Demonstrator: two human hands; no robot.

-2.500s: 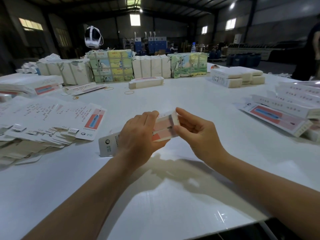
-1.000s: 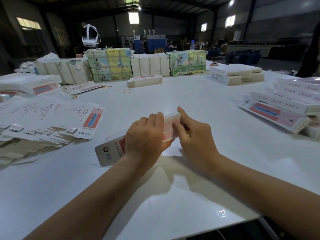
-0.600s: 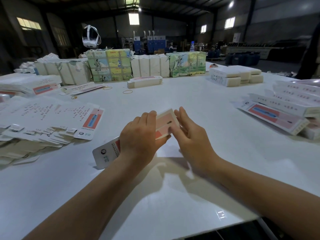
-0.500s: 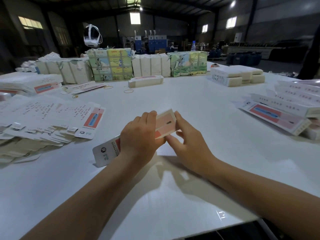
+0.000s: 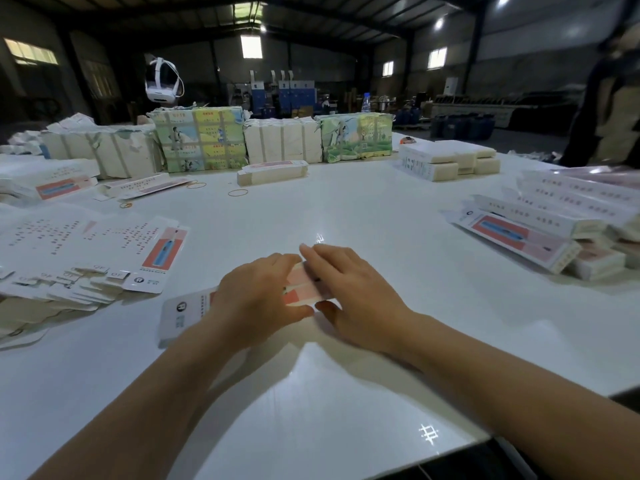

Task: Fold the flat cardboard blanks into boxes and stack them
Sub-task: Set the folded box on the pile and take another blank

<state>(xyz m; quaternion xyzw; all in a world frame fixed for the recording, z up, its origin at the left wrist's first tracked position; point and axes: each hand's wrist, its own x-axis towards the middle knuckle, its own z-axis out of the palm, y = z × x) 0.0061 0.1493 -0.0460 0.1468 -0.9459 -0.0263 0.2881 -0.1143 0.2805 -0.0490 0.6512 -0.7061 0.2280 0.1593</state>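
1. The left hand [image 5: 256,299] curls over the middle of the half-formed box [image 5: 298,289], thumb under its near edge, gripping it against the white table [image 5: 346,216].
2. The right hand [image 5: 349,289] lies over the box's right end, fingers fairly straight on top and thumb at the near side; it seems to be pressing the end flap in, though the flap itself is hidden.
3. The box lies low in front of the person, its white printed end [image 5: 180,311] sticking out to the left of the left hand.
4. Risks, as I judge them: pressing too hard could crush the thin walls or crease the flap off its score; the smooth table could let the box slide, so the tab misses its slot.
5. Further out, the flat blanks [image 5: 104,251] lie fanned at the left, and the finished boxes [image 5: 540,233] are stacked at the right.
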